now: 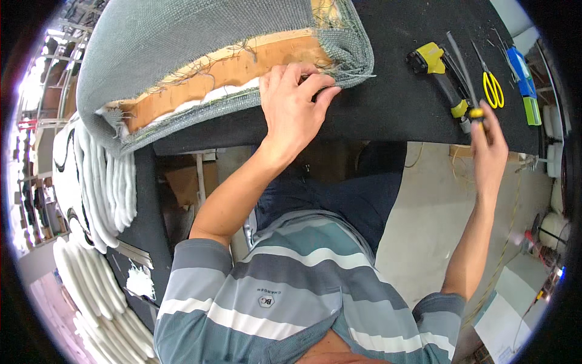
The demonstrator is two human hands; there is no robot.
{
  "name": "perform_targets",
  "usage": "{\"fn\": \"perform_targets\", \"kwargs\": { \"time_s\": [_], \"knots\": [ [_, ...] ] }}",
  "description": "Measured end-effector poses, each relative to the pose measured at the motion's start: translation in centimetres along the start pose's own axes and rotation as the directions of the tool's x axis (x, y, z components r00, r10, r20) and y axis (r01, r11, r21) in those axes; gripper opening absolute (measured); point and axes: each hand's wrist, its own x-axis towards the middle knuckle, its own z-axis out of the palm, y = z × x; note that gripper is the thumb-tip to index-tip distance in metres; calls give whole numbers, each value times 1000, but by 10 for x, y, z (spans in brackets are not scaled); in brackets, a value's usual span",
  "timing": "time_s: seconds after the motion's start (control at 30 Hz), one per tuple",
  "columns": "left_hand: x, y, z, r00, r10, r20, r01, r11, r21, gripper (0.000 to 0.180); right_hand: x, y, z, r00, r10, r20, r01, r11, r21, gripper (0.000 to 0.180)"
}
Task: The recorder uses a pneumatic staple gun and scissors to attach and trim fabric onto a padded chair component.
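Observation:
An upholstered wooden-framed piece (182, 54) lies on the black-covered table, its grey woven fabric wrapped over the edges. Bare wood, a white padding strip and frayed threads show along its near side. My left hand (294, 106) is closed on the fabric edge (242, 103) of that side, near the right corner; its fingertips are partly hidden. Off to the right, my right hand (490, 142) grips the yellow-and-black handle of a long, thin grey-bladed tool (464, 70), whose blade points away from me. The exact kind of tool is unclear.
A yellow-and-black power tool (430, 59) lies left of the blade. Yellow-handled scissors (492, 90) and a blue-and-green tool (526, 85) lie to its right. White padded rolls (103, 182) are stacked at the left. The table's front edge (364, 141) runs before my body.

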Motion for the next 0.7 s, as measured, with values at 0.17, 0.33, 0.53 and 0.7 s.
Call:
{"fn": "perform_targets", "kwargs": {
  "time_s": [0.17, 0.33, 0.53, 0.7],
  "knots": [
    [-30, 17, -10, 984, -179, 21, 179, 953, -243, 14, 97, 47, -13, 793, -602, 100, 346, 309, -886, 44],
    [-24, 3, -8, 367, -350, 862, 869, -201, -452, 37, 83, 33, 46, 966, -72, 250, 237, 641, -730, 47],
    [-19, 12, 9, 426, -312, 849, 815, -274, -510, 43, 91, 23, 62, 881, -256, 397, 461, 650, -604, 74],
    [-24, 7, 12, 428, -276, 860, 816, -291, -500, 42, 76, -35, 55, 941, -37, 336, 214, 834, -509, 65]
  ]
}}
